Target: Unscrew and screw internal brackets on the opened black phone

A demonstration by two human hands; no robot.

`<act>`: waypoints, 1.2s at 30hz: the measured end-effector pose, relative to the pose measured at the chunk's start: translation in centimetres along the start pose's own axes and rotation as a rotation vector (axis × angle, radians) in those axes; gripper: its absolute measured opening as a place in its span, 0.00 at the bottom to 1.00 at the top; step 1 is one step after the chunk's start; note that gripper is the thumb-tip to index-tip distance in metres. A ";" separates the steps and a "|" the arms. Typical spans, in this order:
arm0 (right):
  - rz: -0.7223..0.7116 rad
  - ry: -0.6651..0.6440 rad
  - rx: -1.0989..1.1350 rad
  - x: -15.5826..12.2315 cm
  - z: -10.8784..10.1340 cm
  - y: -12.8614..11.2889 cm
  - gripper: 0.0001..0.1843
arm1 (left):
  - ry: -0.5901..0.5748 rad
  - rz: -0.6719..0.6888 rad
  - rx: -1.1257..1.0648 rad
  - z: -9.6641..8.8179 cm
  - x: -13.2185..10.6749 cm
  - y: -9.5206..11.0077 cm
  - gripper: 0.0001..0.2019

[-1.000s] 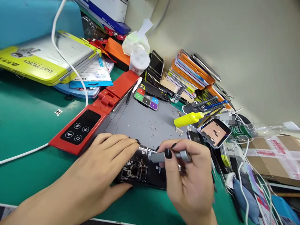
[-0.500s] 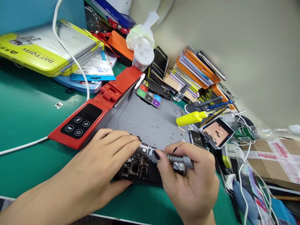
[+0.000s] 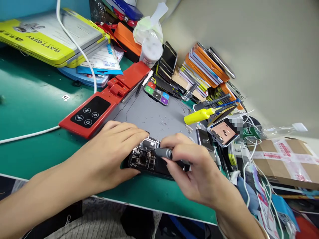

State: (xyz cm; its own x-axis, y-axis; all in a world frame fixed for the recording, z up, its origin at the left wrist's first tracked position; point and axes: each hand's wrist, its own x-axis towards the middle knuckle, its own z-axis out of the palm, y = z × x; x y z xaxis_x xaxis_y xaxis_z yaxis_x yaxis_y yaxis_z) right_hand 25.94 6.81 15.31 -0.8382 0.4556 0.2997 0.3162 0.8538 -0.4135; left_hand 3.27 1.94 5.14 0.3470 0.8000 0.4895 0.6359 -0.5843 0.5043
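An opened black phone (image 3: 146,160) with bare circuit boards and camera modules lies at the near edge of a grey work mat (image 3: 149,116). My left hand (image 3: 109,149) rests on the phone's left side, fingers laid together over its top edge and thumb along its near edge, holding it in place. My right hand (image 3: 191,166) is closed around a grey metal screwdriver (image 3: 164,152), whose tip points left at the phone's upper part near the silver shield. The right part of the phone is hidden under my right hand.
A red hinged device (image 3: 99,106) with round buttons borders the mat on the left. A yellow-handled screwdriver (image 3: 199,115), a colour-block parts tray (image 3: 157,94), stacked boxes (image 3: 201,71), a white jar (image 3: 151,51), cables (image 3: 251,179) and a cardboard box (image 3: 286,159) crowd the back and right. The green table edge (image 3: 149,205) is close.
The view has dropped and drawn back, so the table edge and my lap now show. My right hand turned the screwdriver lower over the phone. My left hand kept its hold.
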 end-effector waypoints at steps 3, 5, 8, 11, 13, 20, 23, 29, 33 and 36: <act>-0.027 0.023 -0.077 0.3 0.2 0.6 0.19 | 0.003 0.020 -0.014 0.0 -0.1 -0.2 0.31; -0.027 0.167 -0.204 0.2 0.8 1.0 0.18 | 0.012 0.040 -0.014 0.0 0.0 -0.3 0.30; -0.043 0.224 -0.230 0.0 1.5 1.5 0.17 | 0.024 0.051 -0.006 0.0 0.1 -0.4 0.30; -0.061 0.099 -0.172 -0.2 1.0 1.6 0.21 | 0.023 0.047 0.003 0.2 0.0 -0.5 0.32; -0.060 0.091 -0.167 -0.3 0.6 1.7 0.25 | 0.034 0.039 0.013 0.3 0.0 -0.5 0.33; -0.104 0.123 -0.097 -0.3 1.0 2.1 0.30 | 0.035 0.056 0.033 0.0 0.1 -0.3 0.31; -0.105 0.151 -0.063 -0.3 1.3 2.1 0.32 | 0.030 0.044 0.035 0.2 0.0 -0.3 0.32; -0.061 0.218 -0.024 -0.6 1.7 2.1 0.32 | 0.054 -0.003 -0.010 0.9 -0.4 -0.4 0.34; -0.003 0.319 0.011 -0.8 2.3 2.0 0.30 | 0.003 -0.018 -0.028 0.5 0.2 -0.6 0.35; 0.044 0.397 0.018 -0.8 2.9 2.0 0.28 | -0.033 -0.025 -0.006 0.1 0.5 -0.7 0.37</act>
State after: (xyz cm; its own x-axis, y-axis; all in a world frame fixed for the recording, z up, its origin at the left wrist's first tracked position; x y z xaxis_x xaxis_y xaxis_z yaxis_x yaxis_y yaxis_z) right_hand 26.00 7.40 11.77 -0.5862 0.5567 0.5886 0.3373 0.8283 -0.4475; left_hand 3.11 2.75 4.97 0.3536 0.8184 0.4530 0.6407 -0.5648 0.5201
